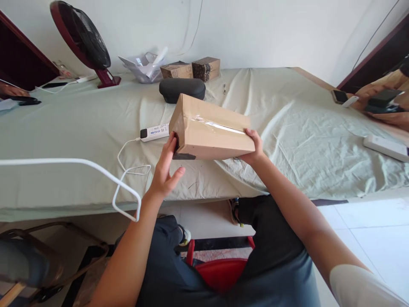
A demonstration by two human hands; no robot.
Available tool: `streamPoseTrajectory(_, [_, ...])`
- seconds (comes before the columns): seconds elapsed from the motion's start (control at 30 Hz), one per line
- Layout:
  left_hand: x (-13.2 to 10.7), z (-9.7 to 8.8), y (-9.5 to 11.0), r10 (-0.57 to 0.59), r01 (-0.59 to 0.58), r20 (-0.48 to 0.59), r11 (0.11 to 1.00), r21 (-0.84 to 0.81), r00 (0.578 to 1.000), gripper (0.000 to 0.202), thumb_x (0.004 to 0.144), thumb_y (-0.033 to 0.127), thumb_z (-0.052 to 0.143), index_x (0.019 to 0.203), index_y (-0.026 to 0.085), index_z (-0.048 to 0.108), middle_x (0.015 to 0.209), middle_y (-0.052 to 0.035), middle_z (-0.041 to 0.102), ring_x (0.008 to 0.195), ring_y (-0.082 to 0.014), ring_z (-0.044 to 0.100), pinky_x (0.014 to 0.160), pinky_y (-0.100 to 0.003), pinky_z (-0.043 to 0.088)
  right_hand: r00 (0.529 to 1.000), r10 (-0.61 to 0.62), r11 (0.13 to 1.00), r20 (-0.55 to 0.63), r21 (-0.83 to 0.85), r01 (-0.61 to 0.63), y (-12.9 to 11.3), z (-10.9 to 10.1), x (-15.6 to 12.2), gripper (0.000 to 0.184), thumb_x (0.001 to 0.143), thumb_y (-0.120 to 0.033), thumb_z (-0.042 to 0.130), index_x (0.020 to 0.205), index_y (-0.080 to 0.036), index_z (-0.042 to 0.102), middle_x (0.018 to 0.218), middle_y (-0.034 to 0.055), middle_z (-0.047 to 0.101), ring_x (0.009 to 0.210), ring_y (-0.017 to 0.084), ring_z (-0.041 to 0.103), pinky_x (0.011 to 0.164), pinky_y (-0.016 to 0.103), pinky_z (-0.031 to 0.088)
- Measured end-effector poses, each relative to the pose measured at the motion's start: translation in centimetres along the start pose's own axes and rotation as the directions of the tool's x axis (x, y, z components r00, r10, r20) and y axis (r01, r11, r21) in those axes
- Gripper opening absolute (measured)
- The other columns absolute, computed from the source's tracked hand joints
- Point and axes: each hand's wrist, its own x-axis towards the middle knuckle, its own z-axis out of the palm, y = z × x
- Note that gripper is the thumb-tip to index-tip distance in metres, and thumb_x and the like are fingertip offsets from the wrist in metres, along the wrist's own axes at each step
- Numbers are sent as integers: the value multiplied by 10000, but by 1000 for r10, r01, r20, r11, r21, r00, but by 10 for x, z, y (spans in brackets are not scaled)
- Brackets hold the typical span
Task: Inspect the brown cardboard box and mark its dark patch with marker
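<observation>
A long brown cardboard box (209,128), sealed along its top with clear tape, rests on the green sheet (79,140) near the table's front edge. My right hand (254,147) grips the box's near right end, fingers curled over its top edge. My left hand (166,168) is at the box's left end with fingers stretched out, fingertips touching the dark end face, thumb apart.
A white power bank (155,132) with a white cable (128,164) lies left of the box. Behind are a black case (182,89), two small boxes (191,69), a red fan (84,40) and a plastic bag. Another person's hand (380,102) holds a phone at right.
</observation>
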Motion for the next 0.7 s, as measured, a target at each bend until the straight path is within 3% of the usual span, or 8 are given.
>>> streamPoseTrajectory(0.1, [3, 0, 5, 83, -79, -36, 992, 101, 996, 783, 911, 587, 771, 1613, 322, 549, 1752, -94, 439, 1657, -410, 339, 1380, -579, 219, 998, 19, 1000, 62, -7, -18, 3, -2, 3, 821, 692, -836, 716, 1286, -270, 679, 1130, 81, 812, 1177, 436, 739, 974, 618, 622])
streamPoseTrajectory(0.3, [4, 2, 5, 98, -68, -156, 980, 189, 983, 757, 788, 598, 872, 1454, 295, 680, 1569, -127, 607, 1506, -448, 495, 1307, -608, 332, 995, 21, 997, 103, 72, -28, 12, -3, 4, 807, 743, -860, 689, 1295, -271, 668, 1157, 94, 819, 1226, 437, 722, 1043, 644, 589])
streamPoseTrajectory(0.47, [-3, 6, -6, 222, -143, -185, 920, 364, 957, 720, 844, 621, 807, 1468, 303, 638, 1641, -139, 477, 1561, -449, 406, 1304, -632, 320, 982, 130, 974, 139, 167, -153, 18, -7, 5, 744, 782, -851, 675, 1268, -289, 664, 1054, 64, 821, 1110, 381, 756, 944, 555, 637])
streamPoseTrajectory(0.53, [-4, 8, -13, 226, -139, -210, 922, 362, 951, 766, 833, 692, 791, 1476, 317, 607, 1707, -125, 367, 1620, -449, 322, 1312, -637, 319, 952, 268, 942, 148, 167, -291, 19, -6, 5, 673, 810, -849, 638, 1162, -276, 677, 936, 56, 801, 963, 337, 767, 824, 479, 656])
streamPoseTrajectory(0.6, [-2, 8, -23, 236, -150, -273, 942, 301, 933, 783, 843, 733, 765, 1490, 339, 568, 1744, -106, 294, 1658, -432, 269, 1346, -634, 274, 890, 423, 893, 169, 89, -441, 21, -3, 3, 621, 851, -833, 581, 1050, -252, 674, 838, 59, 762, 830, 311, 747, 721, 451, 656])
streamPoseTrajectory(0.67, [0, 4, -34, 211, -135, -377, 966, 219, 902, 780, 849, 753, 751, 1483, 349, 545, 1745, -96, 291, 1660, -411, 284, 1372, -620, 236, 823, 528, 847, 212, -59, -528, 23, 4, 1, 573, 888, -775, 568, 1041, -234, 680, 845, 73, 748, 818, 327, 739, 696, 500, 666])
streamPoseTrajectory(0.7, [1, 1, -40, 176, -107, -431, 978, 180, 885, 770, 853, 758, 745, 1469, 343, 541, 1737, -97, 305, 1649, -403, 312, 1371, -612, 252, 812, 539, 842, 225, -143, -519, 24, 9, 0, 537, 897, -726, 593, 1072, -228, 690, 880, 83, 752, 852, 343, 742, 710, 536, 673])
